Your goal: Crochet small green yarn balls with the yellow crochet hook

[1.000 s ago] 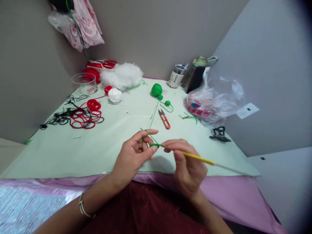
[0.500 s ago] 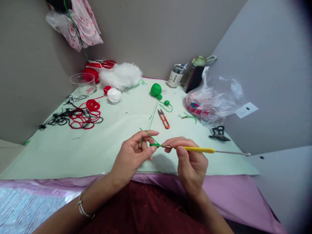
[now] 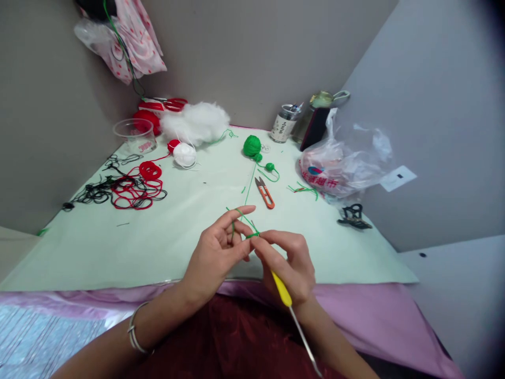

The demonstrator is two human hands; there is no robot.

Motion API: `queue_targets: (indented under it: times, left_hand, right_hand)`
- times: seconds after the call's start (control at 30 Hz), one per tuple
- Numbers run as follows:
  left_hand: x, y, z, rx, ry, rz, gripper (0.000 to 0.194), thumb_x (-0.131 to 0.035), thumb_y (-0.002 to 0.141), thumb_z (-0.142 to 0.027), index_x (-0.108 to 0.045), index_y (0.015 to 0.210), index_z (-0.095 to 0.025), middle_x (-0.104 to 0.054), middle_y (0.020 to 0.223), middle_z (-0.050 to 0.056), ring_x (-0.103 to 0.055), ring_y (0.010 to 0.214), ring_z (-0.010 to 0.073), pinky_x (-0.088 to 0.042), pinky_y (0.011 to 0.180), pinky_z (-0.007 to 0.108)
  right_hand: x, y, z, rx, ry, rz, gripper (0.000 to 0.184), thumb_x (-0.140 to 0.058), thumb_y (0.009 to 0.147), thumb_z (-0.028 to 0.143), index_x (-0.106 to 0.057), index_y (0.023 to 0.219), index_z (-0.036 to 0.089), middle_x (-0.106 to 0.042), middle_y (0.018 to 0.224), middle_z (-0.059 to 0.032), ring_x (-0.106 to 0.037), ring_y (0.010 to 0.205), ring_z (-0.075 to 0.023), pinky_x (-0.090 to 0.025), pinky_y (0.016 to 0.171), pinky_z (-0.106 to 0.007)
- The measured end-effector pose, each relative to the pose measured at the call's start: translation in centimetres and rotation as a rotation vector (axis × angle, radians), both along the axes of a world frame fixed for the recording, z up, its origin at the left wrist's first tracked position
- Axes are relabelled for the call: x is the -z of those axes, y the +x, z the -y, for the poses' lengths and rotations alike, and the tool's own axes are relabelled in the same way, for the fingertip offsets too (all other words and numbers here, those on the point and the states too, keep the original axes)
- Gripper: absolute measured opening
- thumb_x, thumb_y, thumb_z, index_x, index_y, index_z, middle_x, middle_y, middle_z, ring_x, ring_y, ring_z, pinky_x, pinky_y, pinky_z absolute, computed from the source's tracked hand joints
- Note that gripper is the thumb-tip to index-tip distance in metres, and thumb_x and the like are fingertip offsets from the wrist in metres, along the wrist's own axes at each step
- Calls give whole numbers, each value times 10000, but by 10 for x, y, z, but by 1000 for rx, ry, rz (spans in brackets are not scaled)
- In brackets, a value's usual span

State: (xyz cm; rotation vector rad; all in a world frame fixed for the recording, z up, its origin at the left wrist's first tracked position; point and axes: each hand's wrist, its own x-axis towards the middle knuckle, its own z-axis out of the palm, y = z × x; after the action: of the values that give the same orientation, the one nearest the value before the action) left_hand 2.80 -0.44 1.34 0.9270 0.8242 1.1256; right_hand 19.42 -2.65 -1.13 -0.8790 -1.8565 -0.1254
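A small green crochet piece (image 3: 253,235) is pinched between the thumb and fingers of my left hand (image 3: 215,249), and green yarn loops over the raised index finger. My right hand (image 3: 289,263) is closed on a crochet hook with a yellow handle (image 3: 281,288), its metal rear end pointing down toward my lap. The hook's working tip is hidden by the fingers at the piece. From the left hand the strand runs up to a green yarn ball (image 3: 252,146). Orange-handled thread snips (image 3: 264,193) lie beyond my hands.
Tangled black and red yarn (image 3: 130,187), a clear cup (image 3: 136,138), a white yarn ball (image 3: 185,155) and white stuffing (image 3: 201,123) are at left. On the right are a plastic bag (image 3: 343,163), a black hair claw (image 3: 354,217), green yarn scraps (image 3: 305,189) and a pen cup (image 3: 284,123).
The crochet hook has swung from pointing right to pointing down toward my lap. My right hand has moved left, its fingers now against the green piece beside my left thumb.
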Motion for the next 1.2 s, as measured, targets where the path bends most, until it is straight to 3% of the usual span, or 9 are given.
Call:
queue_targets:
  times: [0.1, 0.2, 0.3, 0.5, 0.67, 0.77, 0.9, 0.97, 1.2]
  left_hand:
    - [-2, -2, -4, 146, -188, 196, 438, -879, 809, -246, -788, 1234, -192, -545, 702, -69, -389, 499, 28, -444, 528, 173]
    - [-4, -5, -6, 128, -222, 264, 361, -869, 825, -226, -817, 1180, -183, -511, 681, -86, -236, 462, -3, -411, 497, 150]
    - [-5, -4, -5, 112, -156, 209, 401, -879, 812, -233, -815, 1207, -217, -641, 806, -28, -384, 500, 17, -407, 477, 156]
    - [0, 2, -2, -14, -65, 95, 396, -916, 782, -281, -832, 1167, -242, -688, 896, 2, -589, 616, 64, -421, 509, 162]
    - [-1, -1, -6, 102, -226, 254, 398, -911, 793, -277, -834, 1175, -192, -587, 709, -54, -326, 462, -6, -430, 522, 162]
    - [-5, -7, -9, 84, -271, 311, 335, -910, 782, -242, -851, 1103, -168, -535, 698, -75, -214, 458, -19, -420, 521, 158]
    - [-9, -12, -7, -21, -140, 180, 234, -917, 760, -252, -841, 967, -174, -634, 793, -28, -412, 499, 8, -385, 510, 171]
    - [-9, -13, -4, -46, -96, 106, 186, -913, 771, -282, -809, 879, -172, -661, 777, -12, -516, 546, 45, -343, 495, 173]
    - [-13, -29, -7, -32, -206, 262, 254, -951, 749, -322, -757, 786, -163, -493, 617, -94, -264, 475, 14, -431, 543, 164]
  right_hand:
    - [-1, -1, -2, -20, -60, -146, 332, -621, 987, 85, -758, 1223, 275, -750, 1081, -84, -712, 971, -227, -596, 784, -366]
    - [-9, -1, -7, -136, -274, -517, 253, -552, 1047, 157, -769, 1090, 280, -729, 901, -34, -671, 791, -191, -559, 702, -350]
    - [-14, -3, -12, -275, -429, -689, 217, -573, 1058, 219, -779, 1012, 268, -739, 900, -26, -649, 745, -165, -546, 680, -329]
    - [-8, -9, -10, -162, -397, -508, 260, -598, 1033, 128, -791, 1092, 293, -769, 955, -17, -697, 815, -152, -586, 731, -301]
    - [-5, -9, -6, -49, -122, -189, 349, -665, 963, 61, -790, 1187, 297, -771, 1089, -66, -730, 950, -198, -609, 792, -335]
    - [-10, -10, -11, -108, -270, -445, 255, -609, 1010, 118, -792, 1098, 273, -753, 919, -38, -706, 814, -181, -586, 718, -329]
    - [-17, -19, -20, -244, -491, -719, 183, -621, 1026, 233, -795, 971, 247, -715, 835, -14, -646, 668, -145, -547, 639, -305]
    - [-22, -25, -22, -256, -523, -683, 168, -655, 1007, 255, -809, 940, 243, -709, 814, -15, -645, 681, -146, -545, 639, -295]
    - [-42, -28, -34, -409, -586, -425, 143, -685, 997, 254, -821, 1043, 266, -742, 862, -21, -677, 745, -143, -582, 683, -271]
